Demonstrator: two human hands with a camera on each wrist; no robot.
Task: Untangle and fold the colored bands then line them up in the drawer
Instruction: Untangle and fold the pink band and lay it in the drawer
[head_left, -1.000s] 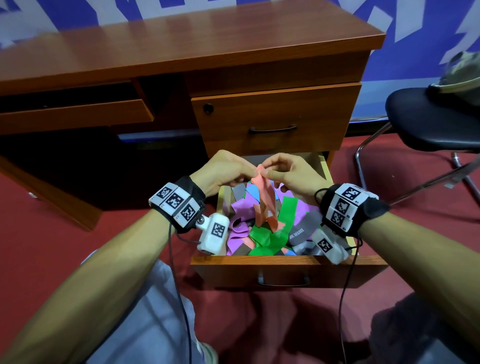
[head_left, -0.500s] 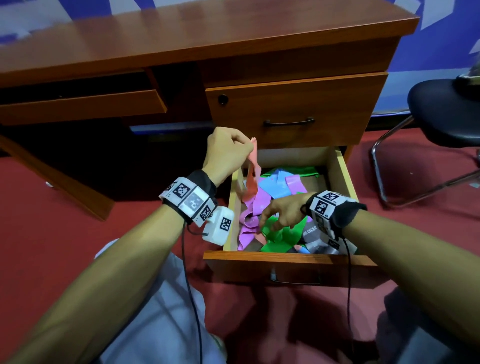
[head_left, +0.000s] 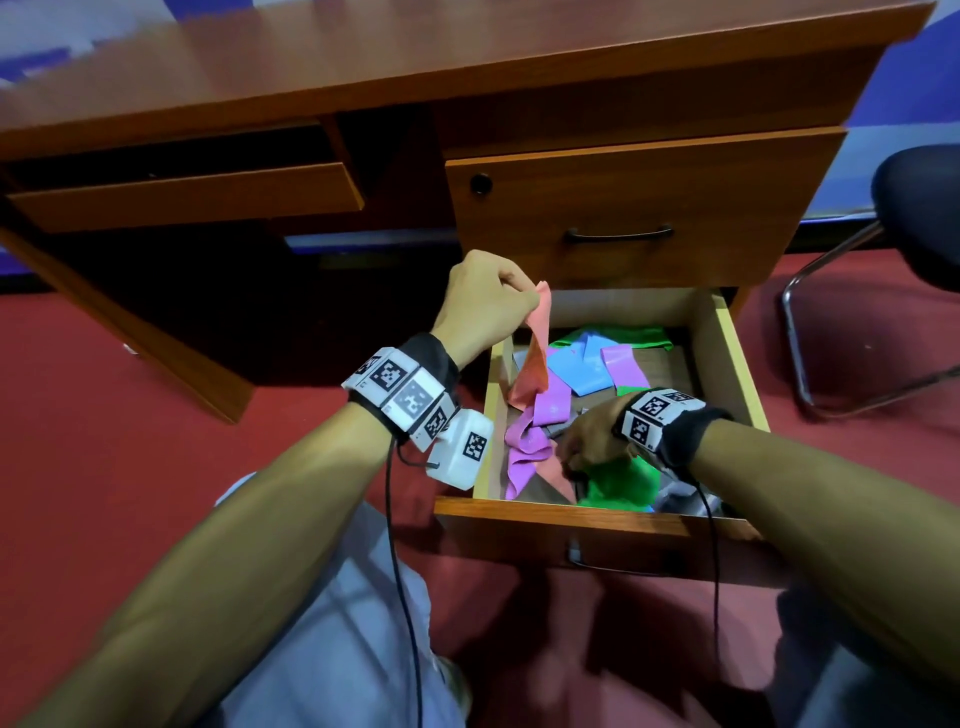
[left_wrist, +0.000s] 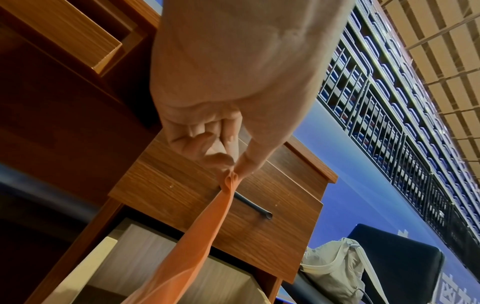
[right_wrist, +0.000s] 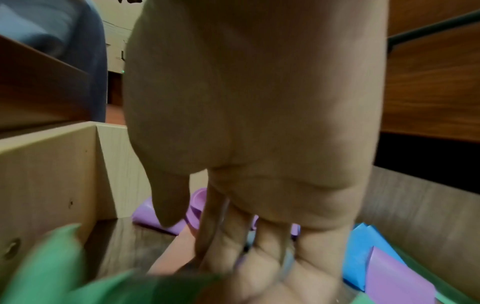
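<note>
The open drawer (head_left: 727, 358) holds the tangle of bands at its 6 o'clock end, folded ones at 12. My left hand (head_left: 480, 306) pinches the orange band (head_left: 535, 364) up at 10 o'clock — to draw it free — while my right hand (head_left: 589, 441), fingers straight, pins the green band (head_left: 618, 483) down.

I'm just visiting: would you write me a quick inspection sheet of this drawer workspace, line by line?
Surface: open wooden drawer under a brown wooden desk.
Job's things: salmon-orange elastic band lifted; purple bands, green band tangled in front; folded blue, purple and green bands at the back.
Clutter: nothing seen.
Grippers: left hand pinches the orange band; right hand reaches into the pile, grip unclear.
Cables: black wrist cables.
Surroundings: red carpet, black chair.
</note>
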